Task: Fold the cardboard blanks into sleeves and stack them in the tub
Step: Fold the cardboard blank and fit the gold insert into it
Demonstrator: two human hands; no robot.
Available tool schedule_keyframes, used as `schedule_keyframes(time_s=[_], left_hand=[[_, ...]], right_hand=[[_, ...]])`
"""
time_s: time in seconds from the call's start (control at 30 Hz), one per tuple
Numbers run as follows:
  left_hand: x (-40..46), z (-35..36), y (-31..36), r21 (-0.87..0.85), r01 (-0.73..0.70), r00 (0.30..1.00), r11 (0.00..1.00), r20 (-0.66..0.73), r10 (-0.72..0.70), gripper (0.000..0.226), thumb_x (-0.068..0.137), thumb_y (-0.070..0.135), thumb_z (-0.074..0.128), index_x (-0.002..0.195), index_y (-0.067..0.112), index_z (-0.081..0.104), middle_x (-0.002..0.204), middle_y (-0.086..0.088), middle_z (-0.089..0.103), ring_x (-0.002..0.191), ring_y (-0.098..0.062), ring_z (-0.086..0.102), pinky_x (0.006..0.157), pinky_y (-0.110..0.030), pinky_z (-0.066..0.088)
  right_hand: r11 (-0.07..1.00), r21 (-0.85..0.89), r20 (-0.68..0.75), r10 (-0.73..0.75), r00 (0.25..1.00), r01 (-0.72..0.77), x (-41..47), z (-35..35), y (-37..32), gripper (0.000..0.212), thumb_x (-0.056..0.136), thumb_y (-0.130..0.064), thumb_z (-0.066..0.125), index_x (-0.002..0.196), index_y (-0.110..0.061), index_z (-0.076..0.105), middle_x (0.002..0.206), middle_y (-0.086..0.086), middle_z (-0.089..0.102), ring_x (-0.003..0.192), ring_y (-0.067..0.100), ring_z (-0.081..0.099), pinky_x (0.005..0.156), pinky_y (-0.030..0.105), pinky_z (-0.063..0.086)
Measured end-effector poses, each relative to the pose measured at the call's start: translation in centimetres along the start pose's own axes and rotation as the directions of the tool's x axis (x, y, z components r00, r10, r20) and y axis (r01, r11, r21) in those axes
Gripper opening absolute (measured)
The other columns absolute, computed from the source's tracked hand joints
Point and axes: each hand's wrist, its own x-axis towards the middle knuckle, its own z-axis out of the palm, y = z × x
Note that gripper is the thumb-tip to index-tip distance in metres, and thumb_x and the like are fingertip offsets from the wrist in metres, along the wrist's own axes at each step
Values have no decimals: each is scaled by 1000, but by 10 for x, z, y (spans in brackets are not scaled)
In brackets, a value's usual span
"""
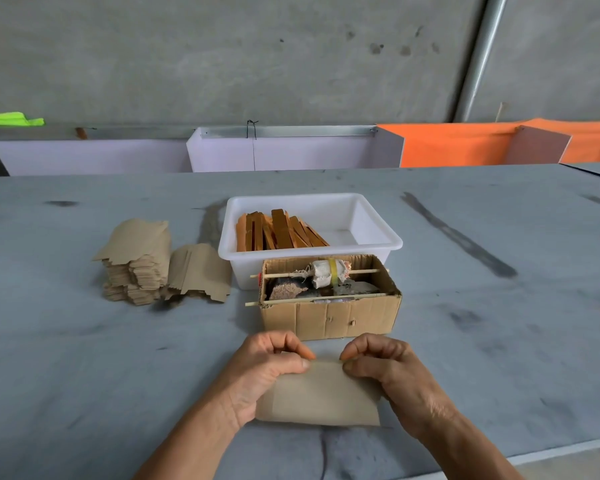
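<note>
A tan cardboard blank [321,396] lies flat on the grey table near the front edge. My left hand [267,365] pinches its far edge on the left side, and my right hand [381,362] pinches the same edge on the right, fingers curled over it. Behind stands a white plastic tub [378,237] holding several orange-brown folded sleeves [281,230] leaning in its left half. A stack of unfolded blanks [139,265] sits on the table to the left, with a second, lower pile of blanks [200,271] beside it.
An open corrugated box [329,320] with two thin sticks across its top, a wrapped bundle and rags inside, stands right behind my hands and against the tub. White and orange boards line the table's far edge below a concrete wall.
</note>
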Motion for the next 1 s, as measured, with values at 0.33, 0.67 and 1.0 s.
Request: schedule_keyframes(time_s=[0.33,0.67,1.0], left_hand=[[-5,-1,3,133,-41,999,990,31,37,9,60,20,63,65,18,71,59,3,49,57,-7,37,50,-21,24],[4,2,2,174,36,999,984,-27,-31,15,75,-1,73,74,10,64,64,-1,63,61,-7,58,61,-14,46],[3,7,-4,371,-120,988,921,-41,146,22,76,-2,68,84,18,61,62,4,62,54,-3,48,55,-12,41]], right_hand=[[979,-135,-22,-158,987,153,-3,6,0,35,79,9,60,58,-16,73,58,-4,62,55,2,51,53,12,39],[882,-367,9,-314,949,295,-6,10,3,31,80,8,60,67,-16,75,66,-1,69,62,4,58,59,17,43],[976,-164,33,-138,990,141,-6,12,-2,16,80,-6,68,67,-15,72,62,-3,64,59,5,53,54,13,39]])
